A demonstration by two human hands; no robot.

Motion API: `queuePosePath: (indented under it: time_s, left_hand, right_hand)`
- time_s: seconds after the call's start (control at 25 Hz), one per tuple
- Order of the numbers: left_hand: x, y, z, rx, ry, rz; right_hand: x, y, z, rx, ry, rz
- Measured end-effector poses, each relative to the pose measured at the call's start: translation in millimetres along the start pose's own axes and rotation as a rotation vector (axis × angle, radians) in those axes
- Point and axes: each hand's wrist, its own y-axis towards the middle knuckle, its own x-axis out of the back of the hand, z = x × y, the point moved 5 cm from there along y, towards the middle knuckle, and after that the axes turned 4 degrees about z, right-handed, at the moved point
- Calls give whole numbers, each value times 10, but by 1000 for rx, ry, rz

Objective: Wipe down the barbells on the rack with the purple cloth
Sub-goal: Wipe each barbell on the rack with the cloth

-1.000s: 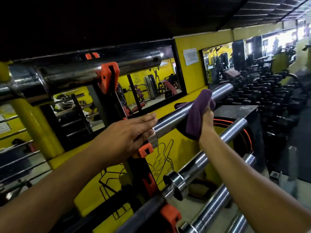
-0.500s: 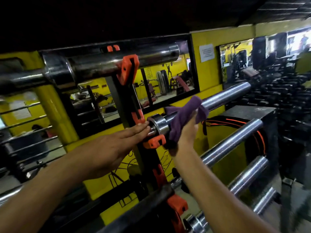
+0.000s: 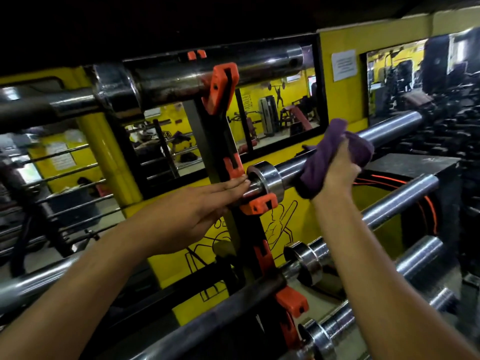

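Right hand [image 3: 340, 172] grip curled around the purple cloth [image 3: 335, 154], soft and light, wrapped over the sleeve of the second barbell [image 3: 387, 128] just outboard of its collar; steel likely heavy, slick, best held through the cloth. Left hand [image 3: 187, 211], fingers straight, steadies the bar at the rack [image 3: 220, 157]

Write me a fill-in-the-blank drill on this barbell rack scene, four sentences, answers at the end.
1. The right hand grips a cloth whose colour is ____.
2. That cloth is wrapped around the chrome sleeve of a barbell on the ____.
3. The left hand lies with fingers straight, its fingertips touching the barbell just beside its steel ____.
4. The plastic hooks that carry the bars are coloured ____.

Missing words: purple; rack; collar; orange
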Motion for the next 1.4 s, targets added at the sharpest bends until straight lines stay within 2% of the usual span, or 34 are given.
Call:
queuePosePath:
  time_s: [0.12,0.24,0.4,0.48,0.72,0.84,0.96,1.0,1.12,1.16,1.2,1.28,1.4]
  left_hand:
    - [32,21,1,6,-23,3]
    - [38,0,-33,12,-1,15]
    - [29,-12,-40,17,3,6]
    - [44,-8,-33,23,-13,-14]
    - [67,-10,-46,51,-12,-46]
    - [87,-17,-97,67,11,-48]
    - [91,-70,-147,88,46,-29]
    - [96,-142,-134,104,47,-28]
    - [149,-511,-37,186,42,-98]
    - [147,-632,-8,223,49,-129]
    - [129,-728,3,262,69,-160]
    - [57,-804,-18,346,118,-212]
    - [21,-784,-117,408,139,-316]
  right_hand:
    - [-148,-428,-322,-9,-22,116]
    - [-113,-391,-364,-60,-65,195]
    - [51,44,-99,-50,-49,64]
    - [19,18,-150,-5,-59,77]
    - [-54,-614,-565,-24,-229,454]
    - [69,-818,-391,4,-483,455]
    - [293,-943,-84,136,-803,423]
    - [343,-970,69,249,-881,419]
    - [207,-1016,522,776,-1022,384]
    - [46,-1000,555,893,-1116,438]
    - [-153,-977,506,935,-1245,530]
    - [-506,-903,302,874,-1479,703]
    - [-933,-669,233,619,-1694,835]
